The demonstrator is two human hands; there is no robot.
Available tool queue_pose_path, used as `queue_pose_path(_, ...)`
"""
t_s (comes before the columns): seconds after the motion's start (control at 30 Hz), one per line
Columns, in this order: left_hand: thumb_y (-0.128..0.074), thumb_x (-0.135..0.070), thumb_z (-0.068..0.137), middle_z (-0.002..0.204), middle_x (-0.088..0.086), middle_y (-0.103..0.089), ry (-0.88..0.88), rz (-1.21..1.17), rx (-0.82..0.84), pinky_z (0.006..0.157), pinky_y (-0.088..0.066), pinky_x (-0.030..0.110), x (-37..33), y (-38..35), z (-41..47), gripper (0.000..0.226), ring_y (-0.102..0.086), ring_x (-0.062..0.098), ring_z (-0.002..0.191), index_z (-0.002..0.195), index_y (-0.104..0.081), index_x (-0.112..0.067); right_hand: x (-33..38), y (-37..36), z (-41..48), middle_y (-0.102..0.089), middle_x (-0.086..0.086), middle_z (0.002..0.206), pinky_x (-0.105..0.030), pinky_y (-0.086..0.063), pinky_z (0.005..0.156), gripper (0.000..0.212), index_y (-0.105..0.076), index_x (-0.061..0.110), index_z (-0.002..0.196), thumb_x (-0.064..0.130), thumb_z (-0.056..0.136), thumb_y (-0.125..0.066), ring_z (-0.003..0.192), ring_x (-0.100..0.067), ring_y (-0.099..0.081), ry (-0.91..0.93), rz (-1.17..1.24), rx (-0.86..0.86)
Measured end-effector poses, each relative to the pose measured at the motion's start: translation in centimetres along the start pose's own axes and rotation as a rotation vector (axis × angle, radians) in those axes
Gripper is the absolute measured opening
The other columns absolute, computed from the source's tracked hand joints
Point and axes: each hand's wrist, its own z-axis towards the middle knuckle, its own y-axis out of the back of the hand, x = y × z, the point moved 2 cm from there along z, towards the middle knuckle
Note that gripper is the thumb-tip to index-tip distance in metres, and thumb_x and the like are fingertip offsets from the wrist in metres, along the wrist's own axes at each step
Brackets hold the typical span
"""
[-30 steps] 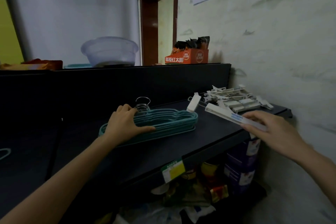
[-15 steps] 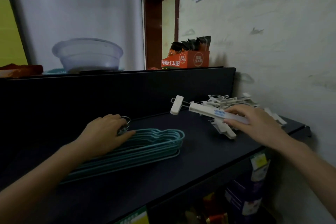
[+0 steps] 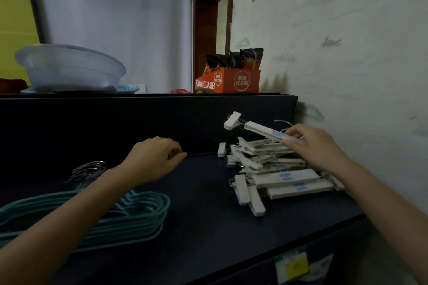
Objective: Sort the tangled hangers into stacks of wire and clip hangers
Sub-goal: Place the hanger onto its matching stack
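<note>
A stack of teal wire hangers lies flat on the dark shelf at the left, its metal hooks pointing toward the back panel. A pile of white clip hangers sits at the right end by the wall. My right hand grips one white clip hanger and holds it tilted just above that pile, its clip end pointing left. My left hand hovers over the shelf between the two stacks, fingers curled and nothing in them; my forearm crosses over the teal stack.
A raised black back panel runs behind the shelf. On top of it stand a clear plastic basin and an orange snack box. The wall closes off the right side. A yellow price tag hangs on the shelf's front edge.
My right hand carried the white clip hanger over to the pile at the right. My left hand lifted off the teal stack and moved right. The view shifted right.
</note>
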Motion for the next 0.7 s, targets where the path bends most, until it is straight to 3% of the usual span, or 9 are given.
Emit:
queue_pose_path(0.13,-0.042,-0.047,0.091,0.094,-0.009,-0.063,0.072,-0.002,0.010,0.061,-0.048,0.027,-1.5,-1.5,1.5,0.031,-0.059,0.012,0.082,0.102,-0.063,-0.028,-1.0,-2.5,3.3,-0.064,-0.001,0.102,-0.031,-0.047,0.067,0.025,-0.058,0.022,0.110,0.035,0.090,-0.055,0.079,-0.014,-0.057,0.012,-0.050,0.076)
queue_pose_path(0.27,-0.042,-0.049,0.091,0.091,-0.012,-0.062,0.132,0.025,0.003,0.059,-0.044,0.023,-2.2,-2.3,1.7,0.030,-0.059,0.009,0.080,0.102,-0.063,-0.029,-1.6,-5.2,5.0,-0.062,-0.004,0.111,-0.030,-0.042,0.069,0.028,-0.054,0.020,0.116,0.035,0.093,-0.048,0.087,-0.017,-0.056,0.081,-0.127,0.177)
queue_pose_path(0.37,-0.043,-0.049,0.091,0.091,-0.012,-0.063,0.184,0.054,-0.004,0.061,-0.047,0.024,-2.5,-2.4,1.3,0.030,-0.059,0.009,0.080,0.101,-0.063,-0.029,-2.3,-5.9,5.3,-0.060,-0.002,0.110,-0.031,-0.047,0.072,0.030,-0.053,0.020,0.117,0.038,0.094,-0.046,0.084,-0.014,-0.053,0.145,-0.179,0.229)
queue_pose_path(0.53,-0.042,-0.048,0.091,0.096,-0.010,-0.063,0.247,0.081,-0.023,0.064,-0.045,0.026,-2.9,-2.2,0.0,0.030,-0.059,0.012,0.085,0.102,-0.063,-0.029,-2.1,-5.0,5.1,-0.056,0.002,0.112,-0.032,-0.048,0.072,0.036,-0.053,0.024,0.120,0.044,0.090,-0.050,0.094,-0.015,-0.054,0.261,-0.291,0.118)
queue_pose_path(0.7,-0.041,-0.046,0.092,0.091,-0.012,-0.058,0.296,0.163,-0.055,0.058,-0.038,0.023,-3.0,-1.0,-2.4,0.030,-0.052,0.009,0.078,0.102,-0.062,-0.027,1.6,-4.0,3.7,-0.057,0.008,0.113,-0.024,-0.036,0.065,0.033,-0.053,0.029,0.120,0.042,0.090,-0.050,0.098,-0.012,-0.054,0.430,-0.168,0.021)
